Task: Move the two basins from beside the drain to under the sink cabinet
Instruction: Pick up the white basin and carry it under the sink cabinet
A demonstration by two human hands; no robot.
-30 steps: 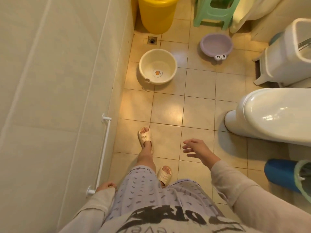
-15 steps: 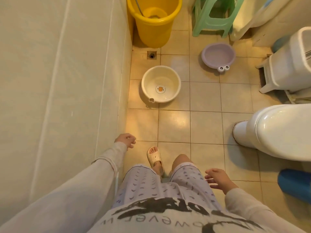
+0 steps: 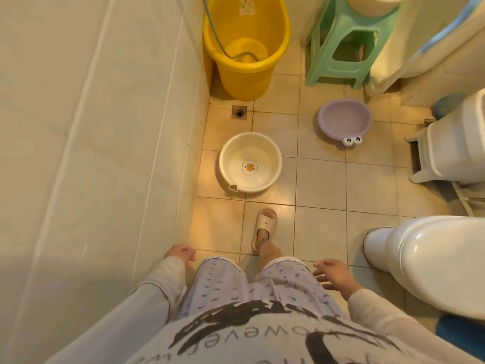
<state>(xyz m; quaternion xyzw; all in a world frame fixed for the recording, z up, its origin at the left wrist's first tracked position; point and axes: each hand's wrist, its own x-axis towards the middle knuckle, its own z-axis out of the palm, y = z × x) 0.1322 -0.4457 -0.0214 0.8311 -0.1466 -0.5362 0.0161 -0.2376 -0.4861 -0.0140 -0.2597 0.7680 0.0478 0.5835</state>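
Tiled floor (image 3: 320, 179), two empty basins (image 3: 250, 162) (image 3: 344, 117)

Small home bathroom, seen from above. Beige tiled floor (image 3: 320, 179) with a square floor drain (image 3: 239, 112) by the pale tiled wall (image 3: 91, 127). White toilet (image 3: 430, 261) at right. Yellow plastic bucket (image 3: 245, 51) with a hose trailing into it, green plastic stool (image 3: 346, 43), cream basin (image 3: 250, 162) with a duck print and lilac basin (image 3: 345, 119) with cartoon eyes on the floor. Bare foot in a cream slipper (image 3: 264, 228), patterned pyjama shorts (image 3: 252, 282): domestic, not public.
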